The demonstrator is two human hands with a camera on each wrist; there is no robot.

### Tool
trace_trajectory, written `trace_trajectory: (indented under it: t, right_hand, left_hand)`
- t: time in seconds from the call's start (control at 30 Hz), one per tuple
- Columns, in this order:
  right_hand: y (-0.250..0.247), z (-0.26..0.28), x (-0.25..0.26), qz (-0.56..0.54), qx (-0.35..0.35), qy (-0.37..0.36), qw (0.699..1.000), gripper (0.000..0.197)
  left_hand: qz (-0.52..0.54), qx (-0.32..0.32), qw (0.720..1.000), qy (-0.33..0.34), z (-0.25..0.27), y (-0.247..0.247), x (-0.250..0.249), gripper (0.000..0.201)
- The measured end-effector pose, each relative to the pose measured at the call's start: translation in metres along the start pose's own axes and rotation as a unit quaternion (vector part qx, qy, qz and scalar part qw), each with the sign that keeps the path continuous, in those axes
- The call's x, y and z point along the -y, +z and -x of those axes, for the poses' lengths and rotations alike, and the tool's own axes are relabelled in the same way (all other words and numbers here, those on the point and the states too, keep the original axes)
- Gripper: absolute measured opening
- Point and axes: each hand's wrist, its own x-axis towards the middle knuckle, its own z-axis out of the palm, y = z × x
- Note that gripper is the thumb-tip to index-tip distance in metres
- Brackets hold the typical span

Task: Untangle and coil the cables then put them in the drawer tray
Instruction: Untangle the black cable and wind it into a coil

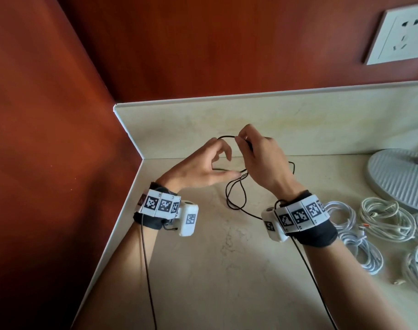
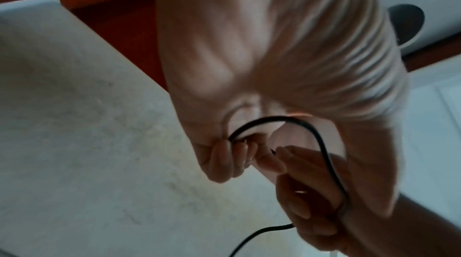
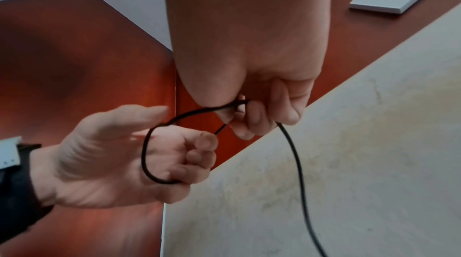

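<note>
Head cam looks down; 2 wrist cams close, all sharing hands (image 1: 227, 167).

Your right hand (image 1: 262, 160) covered the stretch of black cable (image 1: 235, 194) it pinched, so you couldn't trace where the loop closed. At three o'clock the ribbed grey base (image 1: 398, 177) ran off the picture's edge, as did the white cables (image 1: 379, 225) (their count was unclear). In the left wrist view your palm (image 2: 274, 54) was smeared by blur, hiding the fingers.

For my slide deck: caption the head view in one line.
Both hands, left hand and right hand, pinch a thin black cable above the countertop, white cables alongside.
</note>
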Motion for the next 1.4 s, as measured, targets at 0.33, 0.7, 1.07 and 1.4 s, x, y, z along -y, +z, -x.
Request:
trace_trajectory:
  t: [0.33, 0.7, 1.07, 1.4]
  right_hand:
    - [-0.011, -0.003, -0.003, -0.068, -0.023, 0.025, 0.997, 0.018]
    - [-0.012, 0.001, 0.019, -0.14, 0.001, -0.02, 0.99, 0.017]
    - [-0.001, 0.002, 0.019, -0.137, 0.035, -0.006, 0.99, 0.014]
    - [-0.01, -0.003, 0.003, -0.107, -0.092, 0.043, 0.989, 0.014]
  left_hand:
    - [-0.09, -0.127, 0.984, 0.092, -0.001, 0.0, 0.01, 0.03]
    - [0.077, -0.323, 0.94, -0.072, -0.021, 0.009, 0.01, 0.039]
    - [0.191, -0.385, 0.901, -0.055, -0.031, 0.015, 0.017, 0.033]
    - [0.163, -0.315, 0.935, 0.012, 0.002, 0.009, 0.011, 0.018]
